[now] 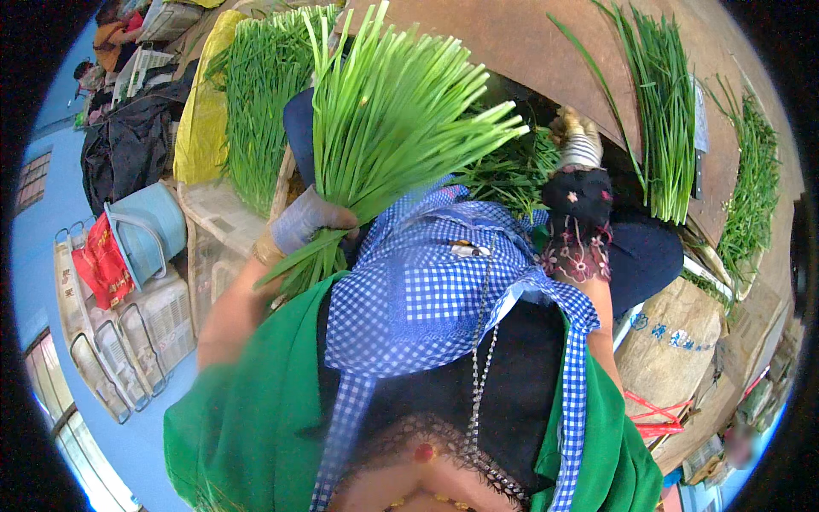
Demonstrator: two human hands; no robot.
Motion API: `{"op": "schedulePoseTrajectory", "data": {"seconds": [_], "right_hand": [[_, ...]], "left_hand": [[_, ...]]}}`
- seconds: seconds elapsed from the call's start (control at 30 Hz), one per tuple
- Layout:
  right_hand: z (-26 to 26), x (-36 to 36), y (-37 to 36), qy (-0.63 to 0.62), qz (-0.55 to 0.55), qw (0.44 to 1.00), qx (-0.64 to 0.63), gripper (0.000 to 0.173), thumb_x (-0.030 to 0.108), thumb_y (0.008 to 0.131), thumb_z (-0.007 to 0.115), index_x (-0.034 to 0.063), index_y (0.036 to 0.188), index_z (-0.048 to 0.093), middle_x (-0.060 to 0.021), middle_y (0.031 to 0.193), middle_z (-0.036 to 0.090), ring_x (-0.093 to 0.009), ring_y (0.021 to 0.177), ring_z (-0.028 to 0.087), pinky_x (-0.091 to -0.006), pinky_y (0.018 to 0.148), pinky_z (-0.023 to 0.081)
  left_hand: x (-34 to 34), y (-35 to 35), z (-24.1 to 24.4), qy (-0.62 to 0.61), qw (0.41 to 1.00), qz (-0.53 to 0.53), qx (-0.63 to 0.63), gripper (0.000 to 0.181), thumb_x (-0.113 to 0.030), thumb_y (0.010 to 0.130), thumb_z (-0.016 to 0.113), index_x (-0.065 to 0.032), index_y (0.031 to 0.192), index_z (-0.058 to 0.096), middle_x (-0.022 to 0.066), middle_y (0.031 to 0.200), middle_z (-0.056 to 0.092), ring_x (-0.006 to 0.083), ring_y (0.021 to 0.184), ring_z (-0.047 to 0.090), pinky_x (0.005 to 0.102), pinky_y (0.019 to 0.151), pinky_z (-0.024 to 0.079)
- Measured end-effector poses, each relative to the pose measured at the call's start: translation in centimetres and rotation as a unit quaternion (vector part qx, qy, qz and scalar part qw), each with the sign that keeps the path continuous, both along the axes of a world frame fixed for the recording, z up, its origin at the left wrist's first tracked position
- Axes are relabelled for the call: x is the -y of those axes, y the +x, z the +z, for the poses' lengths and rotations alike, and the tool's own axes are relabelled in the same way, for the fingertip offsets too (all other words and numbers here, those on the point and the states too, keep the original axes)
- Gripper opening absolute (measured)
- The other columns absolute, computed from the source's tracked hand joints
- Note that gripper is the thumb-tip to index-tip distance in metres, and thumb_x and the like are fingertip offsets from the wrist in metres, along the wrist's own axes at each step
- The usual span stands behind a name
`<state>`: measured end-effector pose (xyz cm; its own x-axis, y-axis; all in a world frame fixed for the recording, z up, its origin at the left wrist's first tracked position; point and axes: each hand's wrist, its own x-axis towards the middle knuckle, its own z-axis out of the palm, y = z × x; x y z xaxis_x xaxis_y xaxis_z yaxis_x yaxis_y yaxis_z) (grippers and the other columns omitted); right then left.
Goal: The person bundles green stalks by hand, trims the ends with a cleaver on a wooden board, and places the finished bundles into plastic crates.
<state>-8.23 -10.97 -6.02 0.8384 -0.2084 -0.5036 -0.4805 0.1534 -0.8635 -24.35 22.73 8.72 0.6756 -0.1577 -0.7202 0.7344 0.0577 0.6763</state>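
My left hand (313,221), in a pale glove, is closed around the leafy end of a thick bunch of garlic chives (397,121). The cut pale stems fan out upward, away from me. Over at the table's edge is my right hand (577,137), in a striped glove under a dark lace sleeve. Its fingers look curled, but what lies under them is hidden. Loose trimmed leaves (512,166) lie below and to the left of it. A smaller bunch of chives (665,121) rests on the brown board (512,38), beside a knife (699,141).
Stacked chives (269,109) stand at the left by a yellow sack (208,96) and a plastic crate (221,217). Further left are a blue bucket (153,224) and a red bag (105,262). More greens (752,173) and a brown sack (672,326) are at right. People sit far off.
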Motion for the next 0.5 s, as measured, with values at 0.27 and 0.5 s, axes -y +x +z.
{"op": "schedulePoseTrajectory", "data": {"seconds": [0.27,0.5], "right_hand": [[13.5,-5.7,-0.6,-0.303,0.257,0.846,0.356,0.030,0.023,0.071,0.061,0.0037,0.094,0.060,-0.0151,0.088,0.060,-0.028,0.085,0.056,-0.0333,0.076,0.043],[8.7,-7.9,0.3,0.078,0.400,0.903,0.134,0.030,0.022,0.071,0.064,0.0017,0.093,0.059,-0.0068,0.084,0.061,-0.014,0.080,0.053,-0.0275,0.077,0.041]], "left_hand": [[-1.1,-0.2,0.4,0.013,0.996,-0.073,0.043,0.032,-0.008,0.061,0.058,-0.0001,0.092,0.054,0.0057,0.072,0.056,0.0119,0.062,0.051,0.0227,0.056,0.041],[-1.1,-0.5,0.7,0.020,0.995,-0.090,0.043,0.033,-0.008,0.061,0.058,-0.0005,0.092,0.055,0.0058,0.073,0.056,0.0120,0.064,0.052,0.0227,0.058,0.041]]}}
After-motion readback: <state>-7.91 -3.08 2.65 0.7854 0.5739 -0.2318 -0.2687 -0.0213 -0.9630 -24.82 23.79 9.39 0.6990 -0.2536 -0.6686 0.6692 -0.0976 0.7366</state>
